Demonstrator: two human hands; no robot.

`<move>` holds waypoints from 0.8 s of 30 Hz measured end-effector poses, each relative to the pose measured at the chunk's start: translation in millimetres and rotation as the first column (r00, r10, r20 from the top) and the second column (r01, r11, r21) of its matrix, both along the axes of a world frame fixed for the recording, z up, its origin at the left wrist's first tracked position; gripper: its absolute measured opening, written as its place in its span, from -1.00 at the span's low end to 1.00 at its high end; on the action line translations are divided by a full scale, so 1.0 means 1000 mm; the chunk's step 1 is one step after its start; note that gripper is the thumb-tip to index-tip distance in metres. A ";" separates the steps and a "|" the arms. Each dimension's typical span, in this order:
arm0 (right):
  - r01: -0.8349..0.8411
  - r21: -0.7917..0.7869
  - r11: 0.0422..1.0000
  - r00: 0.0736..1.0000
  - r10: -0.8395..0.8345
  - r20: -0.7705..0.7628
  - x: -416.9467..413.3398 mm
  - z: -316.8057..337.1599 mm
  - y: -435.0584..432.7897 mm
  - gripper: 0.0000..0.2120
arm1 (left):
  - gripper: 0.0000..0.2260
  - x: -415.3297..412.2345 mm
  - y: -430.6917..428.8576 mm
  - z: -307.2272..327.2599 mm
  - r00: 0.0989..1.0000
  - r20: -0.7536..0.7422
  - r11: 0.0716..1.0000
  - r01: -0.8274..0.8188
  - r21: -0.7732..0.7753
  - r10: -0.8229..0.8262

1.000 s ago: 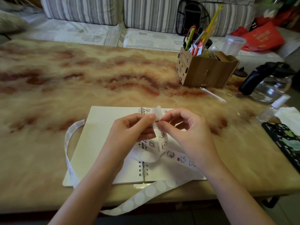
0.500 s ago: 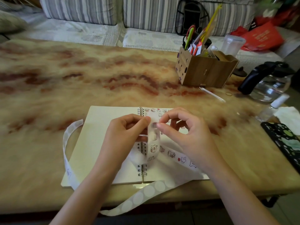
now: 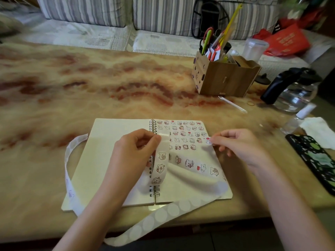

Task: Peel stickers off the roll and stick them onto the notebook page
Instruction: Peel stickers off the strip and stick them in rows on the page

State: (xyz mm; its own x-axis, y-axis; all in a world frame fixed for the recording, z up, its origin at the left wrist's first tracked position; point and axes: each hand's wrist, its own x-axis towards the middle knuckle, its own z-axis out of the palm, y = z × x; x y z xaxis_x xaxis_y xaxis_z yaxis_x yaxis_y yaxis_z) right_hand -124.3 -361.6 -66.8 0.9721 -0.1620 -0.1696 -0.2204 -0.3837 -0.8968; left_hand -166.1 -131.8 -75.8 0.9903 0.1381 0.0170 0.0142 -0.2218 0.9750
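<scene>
two hands show, both forearms cut off by the lower frame. the left hand [image 3: 135, 153] pinches the folded top of the sticker strip [image 3: 161, 161] between thumb and forefinger, over the notebook's spiral; its other fingers are curled behind the strip and hard to make out. the right hand [image 3: 239, 147] pinches one loose sticker [image 3: 209, 141] at its fingertips, at 3 o'clock of the right page; whether that sticker touches the paper cannot be told.

one notebook [image 3: 112, 160] lies open on the bench [image 3: 81, 87], its middle partly covered by the left hand. the right page carries about five rows of small stickers, too blurred to count singly. on the strip, three stickers hang below the left hand and four more lie across the page toward 4 o'clock. the emptied backing loops out at 9 o'clock, passes under the left forearm, and runs off the bench edge at 6 o'clock.

at 1 o'clock stands one wooden box [image 3: 226, 78] of pens and scissors, their number unclear. at 2 o'clock sits one glass kettle [image 3: 293, 93]. at 3 o'clock one patterned case [image 3: 317, 160] is cut by the frame.
</scene>
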 end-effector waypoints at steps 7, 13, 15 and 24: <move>-0.034 -0.036 0.999 0.999 0.033 -0.039 0.001 -0.005 0.010 -0.97 | -0.86 0.000 0.001 -0.003 1.000 -0.012 1.000 0.006 -0.013 -0.006; -0.029 -0.059 0.998 0.999 0.027 -0.042 0.003 -0.009 0.010 -0.96 | -0.87 0.000 0.001 -0.003 1.000 -0.027 1.000 -0.004 -0.022 0.003; -0.027 -0.058 0.998 0.999 0.025 -0.042 0.002 -0.010 0.010 -0.94 | -0.87 0.000 0.000 -0.003 1.000 -0.032 1.000 -0.002 -0.031 0.001; 0.003 -0.058 0.998 1.000 -0.004 -0.015 0.001 -0.013 0.014 -0.85 | -0.87 0.001 0.000 -0.003 0.999 -0.043 0.999 0.000 -0.054 -0.002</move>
State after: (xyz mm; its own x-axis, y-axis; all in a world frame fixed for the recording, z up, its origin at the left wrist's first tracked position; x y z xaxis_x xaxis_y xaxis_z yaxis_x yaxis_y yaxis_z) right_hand -123.2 -348.1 -79.4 0.9689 -0.1753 -0.1745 -0.2352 -0.4343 -0.8695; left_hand -165.6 -131.6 -78.7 0.9900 0.1370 -0.0329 0.0561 -0.1691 0.9840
